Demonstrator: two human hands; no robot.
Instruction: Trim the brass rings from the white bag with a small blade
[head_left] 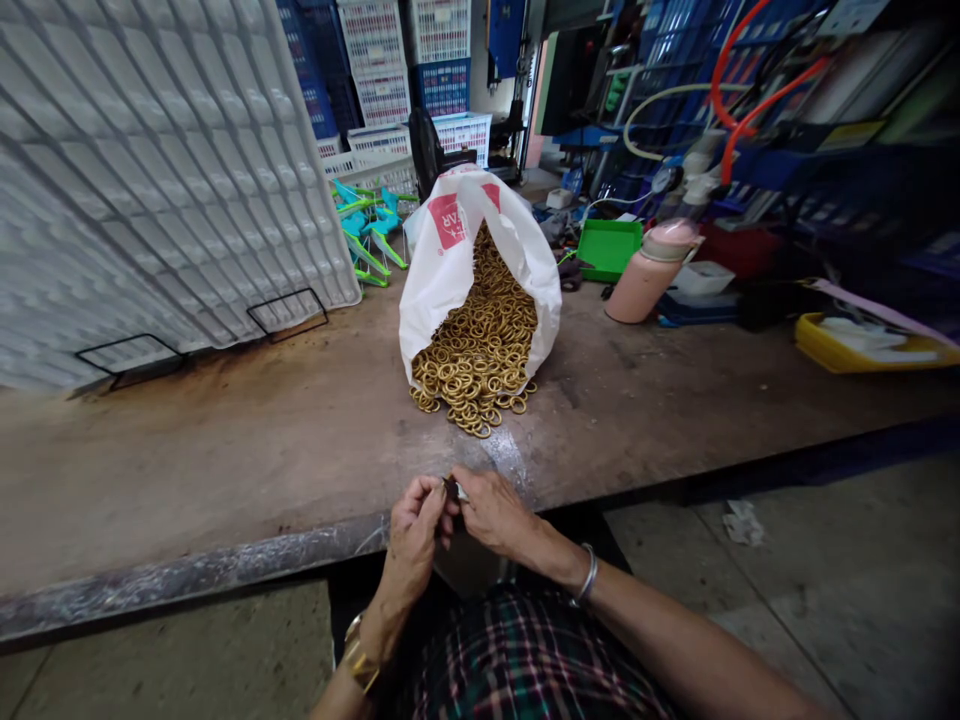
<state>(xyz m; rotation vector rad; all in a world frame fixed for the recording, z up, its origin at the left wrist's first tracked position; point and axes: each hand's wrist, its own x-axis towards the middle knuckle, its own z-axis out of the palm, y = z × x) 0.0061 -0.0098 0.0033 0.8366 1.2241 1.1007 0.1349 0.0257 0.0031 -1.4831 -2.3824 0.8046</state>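
My left hand [420,515] and my right hand [491,505] meet at the near edge of the table, both closed. Between their fingertips is a small dark piece [451,487], too small to name, and a bit of something whitish shows by the right fingers. Just beyond my hands, a white plastic bag [442,290] with red print lies open towards me. Brass-coloured rings [480,350] fill it and spill from its mouth onto the wooden table [300,430].
White ribbed trays [165,180] stand upright at the left, with green and blue plastic pieces [371,230] beside them. At the right are a pink bottle [649,275], a green tray [609,248] and a yellow tray [862,350]. Stacked crates [375,50] stand behind.
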